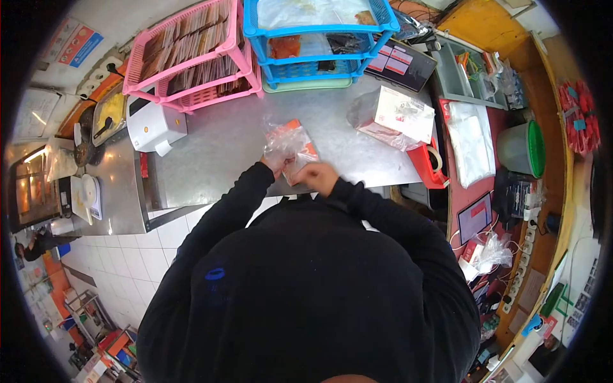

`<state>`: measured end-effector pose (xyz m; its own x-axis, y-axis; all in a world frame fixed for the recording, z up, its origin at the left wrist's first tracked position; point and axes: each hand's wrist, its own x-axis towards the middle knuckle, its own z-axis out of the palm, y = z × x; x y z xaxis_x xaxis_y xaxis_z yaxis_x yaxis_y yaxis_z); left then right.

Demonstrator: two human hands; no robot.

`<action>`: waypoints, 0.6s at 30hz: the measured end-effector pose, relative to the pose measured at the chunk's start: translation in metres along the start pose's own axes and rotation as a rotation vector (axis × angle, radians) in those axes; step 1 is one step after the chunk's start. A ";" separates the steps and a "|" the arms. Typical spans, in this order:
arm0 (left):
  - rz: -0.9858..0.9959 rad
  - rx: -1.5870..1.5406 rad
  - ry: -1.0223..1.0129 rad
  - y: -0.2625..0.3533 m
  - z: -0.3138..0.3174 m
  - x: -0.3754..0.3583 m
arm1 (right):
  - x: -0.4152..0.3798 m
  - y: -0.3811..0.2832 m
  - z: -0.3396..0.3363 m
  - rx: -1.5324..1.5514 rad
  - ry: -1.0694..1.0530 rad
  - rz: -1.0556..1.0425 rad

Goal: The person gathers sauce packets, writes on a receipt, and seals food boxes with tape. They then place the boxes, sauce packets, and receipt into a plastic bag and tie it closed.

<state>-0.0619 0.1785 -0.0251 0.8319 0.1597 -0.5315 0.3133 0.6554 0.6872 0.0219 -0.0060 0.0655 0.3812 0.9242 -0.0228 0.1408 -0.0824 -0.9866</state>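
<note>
Near the front edge of the steel table (220, 143), a flat orange-red packet (305, 142) shows through a crinkled clear plastic bag (280, 145). My left hand (276, 166) is closed on the bag's lower left side, its fingers partly covered by the plastic. On the lower right, my right hand (321, 177) has its fingertips pinched at the bag's near end. The packet's upper end points away from me and lies close over the metal surface.
Pink rack (185, 102) with brown packets and blue tiered rack (322, 30) stand behind. A white label printer (150, 127) is left. On the right are a plastic-wrapped white box (401, 115), a red tape dispenser (426, 167), a tablet (403, 66) and a stack of clear bags (471, 143).
</note>
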 end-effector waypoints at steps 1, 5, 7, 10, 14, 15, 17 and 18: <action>-0.018 0.008 -0.030 -0.001 -0.006 0.007 | -0.001 0.033 -0.023 -0.192 0.168 0.051; 0.170 0.375 -0.038 0.012 0.001 -0.003 | -0.042 0.035 -0.122 -0.291 0.620 0.052; 0.096 0.534 -0.283 0.023 -0.010 0.004 | -0.066 -0.007 -0.158 -0.533 0.782 -0.056; 0.141 0.872 -0.437 0.039 0.035 0.005 | -0.083 -0.059 -0.196 -0.839 0.933 -0.128; 0.497 1.400 -0.652 0.043 0.105 0.011 | -0.069 -0.054 -0.240 -1.152 0.812 -0.077; 0.434 1.487 -0.665 0.035 0.114 0.015 | -0.061 -0.047 -0.244 -1.181 0.796 -0.073; 0.610 1.546 -0.684 0.012 0.124 0.019 | -0.042 -0.033 -0.246 -1.123 0.713 0.025; 0.702 1.573 -0.697 0.004 0.129 0.022 | -0.033 -0.026 -0.247 -1.036 0.651 0.110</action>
<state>0.0171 0.0894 0.0303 0.8681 -0.4962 0.0119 -0.3835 -0.6554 0.6507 0.2310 -0.1261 0.1316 0.7803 0.5593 0.2797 0.6249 -0.6800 -0.3835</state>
